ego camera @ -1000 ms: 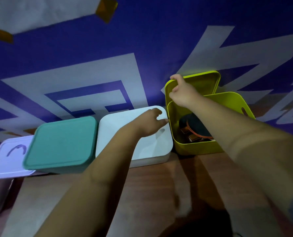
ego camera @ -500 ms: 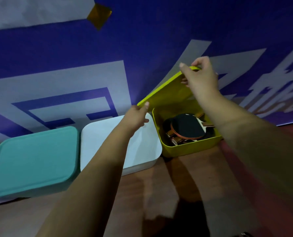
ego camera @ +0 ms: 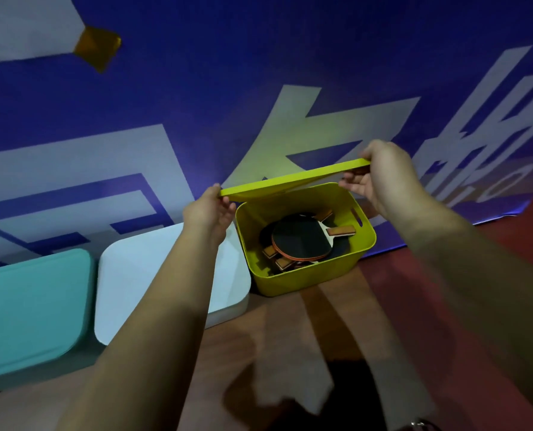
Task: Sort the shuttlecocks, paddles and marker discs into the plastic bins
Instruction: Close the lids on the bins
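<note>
Black-rubbered wooden paddles (ego camera: 302, 241) lie heaped in the open yellow-green plastic bin (ego camera: 293, 279) by the banner. Left hand (ego camera: 207, 213) and right hand (ego camera: 380, 175) pinch opposite edges of the flat yellow-green lid (ego camera: 293, 178), held level above, likely for closing.

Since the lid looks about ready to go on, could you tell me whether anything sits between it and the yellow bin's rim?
Nothing visible does: the yellow lid, held by the left hand and right hand, hangs over the yellow bin, and the paddles lie below its rim.
</note>
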Demonstrator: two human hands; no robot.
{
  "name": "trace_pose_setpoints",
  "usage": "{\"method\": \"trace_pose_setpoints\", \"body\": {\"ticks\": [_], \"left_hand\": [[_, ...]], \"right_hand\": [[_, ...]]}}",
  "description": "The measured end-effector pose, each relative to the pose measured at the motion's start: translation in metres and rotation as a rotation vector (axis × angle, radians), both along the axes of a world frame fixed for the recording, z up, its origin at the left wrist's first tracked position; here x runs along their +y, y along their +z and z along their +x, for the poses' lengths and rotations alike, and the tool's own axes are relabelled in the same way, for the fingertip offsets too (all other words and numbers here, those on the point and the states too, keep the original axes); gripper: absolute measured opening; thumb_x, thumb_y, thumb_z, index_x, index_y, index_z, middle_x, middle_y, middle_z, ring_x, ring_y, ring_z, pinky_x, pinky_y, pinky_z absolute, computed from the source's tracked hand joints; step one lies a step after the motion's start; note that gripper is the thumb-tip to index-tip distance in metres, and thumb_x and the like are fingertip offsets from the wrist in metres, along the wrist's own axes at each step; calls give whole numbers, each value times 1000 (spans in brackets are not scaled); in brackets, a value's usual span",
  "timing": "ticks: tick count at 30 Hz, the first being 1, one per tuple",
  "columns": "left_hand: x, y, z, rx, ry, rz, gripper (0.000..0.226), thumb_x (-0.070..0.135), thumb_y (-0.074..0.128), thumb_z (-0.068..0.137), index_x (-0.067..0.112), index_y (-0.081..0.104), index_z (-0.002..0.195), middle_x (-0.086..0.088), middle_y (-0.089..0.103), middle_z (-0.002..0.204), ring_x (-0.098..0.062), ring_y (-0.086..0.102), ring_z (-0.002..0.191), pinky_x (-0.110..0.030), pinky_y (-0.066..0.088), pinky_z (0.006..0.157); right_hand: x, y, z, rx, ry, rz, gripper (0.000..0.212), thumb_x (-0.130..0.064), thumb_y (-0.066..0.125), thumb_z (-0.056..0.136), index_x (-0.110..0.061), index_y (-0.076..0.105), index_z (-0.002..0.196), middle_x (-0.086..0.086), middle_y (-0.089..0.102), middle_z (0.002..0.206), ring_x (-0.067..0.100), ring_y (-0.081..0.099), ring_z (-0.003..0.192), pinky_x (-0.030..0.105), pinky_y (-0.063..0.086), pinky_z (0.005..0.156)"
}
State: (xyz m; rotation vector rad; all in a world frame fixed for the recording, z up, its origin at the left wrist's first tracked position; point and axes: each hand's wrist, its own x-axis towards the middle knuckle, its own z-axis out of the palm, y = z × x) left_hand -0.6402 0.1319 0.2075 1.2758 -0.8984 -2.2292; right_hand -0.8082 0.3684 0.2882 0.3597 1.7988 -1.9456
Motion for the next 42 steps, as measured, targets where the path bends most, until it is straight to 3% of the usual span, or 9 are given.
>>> {"method": "trace_pose_setpoints", "body": {"ticks": [6,8,11,13,18,24,30,39,42], "left_hand": [[48,1,16,-238,14,-115,13,13,54,84,16,50,73,0,42,61,-16,44,50,-25,42,54],[75,-8,20,-372,-27,-232,10,20,58,89,15,59,80,-2,49,68,-18,48,57,-28,47,57],[109,-24,19,-490,-53,-425,19,32,58,100,15,63,92,-7,58,80,-24,55,66,-39,53,65],[122,-37,18,-619,-67,-517,21,36,59,98,18,65,106,-10,68,94,-29,66,71,-47,61,67],[139,-71,27,-926,-196,-726,44,46,51,90,28,62,128,-10,72,110,-36,72,92,-54,63,79],[162,-65,18,-1031,-258,-852,37,22,48,103,15,58,138,-16,68,124,-39,63,111,-33,46,82],[158,-74,17,-1042,-257,-882,32,14,50,103,9,60,133,-20,67,124,-38,61,113,-32,40,80],[150,-74,24,-1089,-321,-865,23,18,55,104,-1,54,118,-23,63,119,-36,55,100,-36,39,76],[145,-74,21,-1126,-372,-860,21,19,56,104,-1,55,109,-23,65,114,-41,60,108,-36,39,74]], "right_hand": [[30,-53,-34,66,204,165,10,-17,48,97,-18,56,103,10,55,90,23,59,64,33,56,53],[44,-74,-43,171,331,329,24,-24,53,89,-15,60,111,9,60,88,26,64,66,30,53,49],[64,-101,-54,359,497,505,11,-26,57,90,-19,59,98,12,62,82,34,67,76,40,53,59],[75,-119,-62,407,559,592,23,-27,60,94,-18,59,115,12,65,98,37,67,95,39,48,72],[102,-150,-62,522,700,675,40,-23,62,101,-16,56,139,21,62,129,42,62,112,35,37,76],[117,-164,-52,587,746,740,51,-22,64,101,-21,49,150,29,54,129,47,57,111,39,43,83],[121,-174,-49,565,738,748,51,-25,60,104,-24,44,153,24,47,136,46,61,100,39,43,81],[124,-179,-44,647,739,712,46,-23,62,104,-18,50,148,17,50,133,44,58,112,42,45,86],[124,-183,-46,632,714,647,44,-20,62,104,-19,52,147,13,56,136,39,58,118,37,42,86]]}}
